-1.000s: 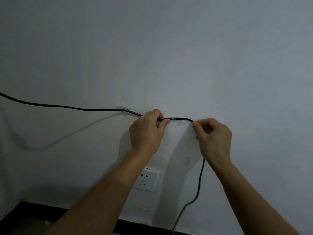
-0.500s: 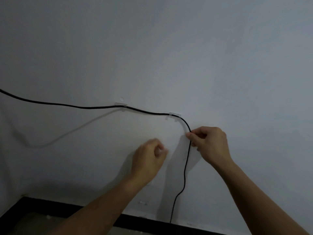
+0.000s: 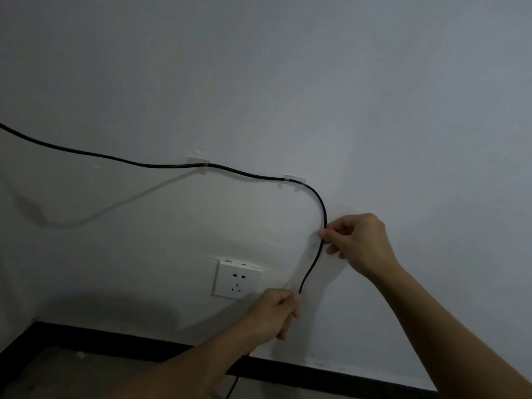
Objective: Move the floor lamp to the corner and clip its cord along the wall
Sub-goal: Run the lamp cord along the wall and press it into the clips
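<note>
Two hands (image 3: pixel 359 243) (image 3: pixel 276 313) on clipped cord (image 3: pixel 318 203)

outlet: white wall socket (image 3: pixel 236 280), flush on wall, nothing plugged in
baseboard: black strip (image 3: pixel 115 338) along wall bottom
floor: brownish patch (image 3: pixel 51 375), lower left, dim

Plain white wall (image 3: pixel 288 67) is filling pretty much the whole view, looking kinda dim and greyish. A white outlet (image 3: pixel 234 280) is sitting low on it, a black baseboard (image 3: pixel 331 377) is running along the bottom, and brownish floor (image 3: pixel 57 375) is peeking in bottom left.
</note>
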Demonstrator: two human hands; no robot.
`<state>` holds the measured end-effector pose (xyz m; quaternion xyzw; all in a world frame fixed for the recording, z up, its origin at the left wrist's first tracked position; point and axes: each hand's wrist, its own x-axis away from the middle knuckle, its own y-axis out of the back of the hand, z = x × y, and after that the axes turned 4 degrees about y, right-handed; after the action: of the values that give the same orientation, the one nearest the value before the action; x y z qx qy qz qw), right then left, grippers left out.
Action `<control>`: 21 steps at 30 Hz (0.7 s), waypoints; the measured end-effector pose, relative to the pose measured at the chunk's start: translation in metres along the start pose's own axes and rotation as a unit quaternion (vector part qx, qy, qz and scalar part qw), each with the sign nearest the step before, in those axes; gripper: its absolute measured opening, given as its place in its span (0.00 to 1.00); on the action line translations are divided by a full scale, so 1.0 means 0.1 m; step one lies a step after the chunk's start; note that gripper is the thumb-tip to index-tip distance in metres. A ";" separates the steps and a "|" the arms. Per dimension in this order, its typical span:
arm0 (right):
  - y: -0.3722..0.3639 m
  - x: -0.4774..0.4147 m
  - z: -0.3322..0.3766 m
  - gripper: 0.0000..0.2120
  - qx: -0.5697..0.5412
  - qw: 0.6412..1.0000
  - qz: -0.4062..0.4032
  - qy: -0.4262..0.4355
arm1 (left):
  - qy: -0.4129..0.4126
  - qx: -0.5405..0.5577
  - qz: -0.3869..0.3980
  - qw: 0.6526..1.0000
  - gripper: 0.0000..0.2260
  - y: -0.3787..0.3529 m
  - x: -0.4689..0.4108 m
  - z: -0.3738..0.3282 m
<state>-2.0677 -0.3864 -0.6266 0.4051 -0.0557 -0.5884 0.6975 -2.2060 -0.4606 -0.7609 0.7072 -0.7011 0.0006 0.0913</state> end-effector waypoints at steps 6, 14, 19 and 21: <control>-0.03 0.03 -0.10 0.04 0.033 0.997 0.059 0.022 | 0.019 0.004 0.032 0.999 0.16 -0.02 0.04 -0.01; -0.19 0.08 -0.15 0.07 0.208 0.972 -0.014 0.106 | 0.040 -0.017 0.070 0.997 0.14 0.00 0.06 -0.07; -0.27 0.09 -0.15 0.05 0.185 0.978 -0.067 0.067 | 0.046 -0.025 0.069 0.996 0.13 0.02 0.06 -0.12; -0.29 0.08 -0.14 0.04 0.150 0.986 -0.071 0.028 | 0.042 -0.036 0.068 0.996 0.13 0.01 0.07 -0.15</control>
<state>-2.0794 -0.3859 -0.6577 0.5242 -0.0953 -0.6098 0.5867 -2.2052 -0.4653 -0.7455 0.6533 -0.7429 0.0110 0.1459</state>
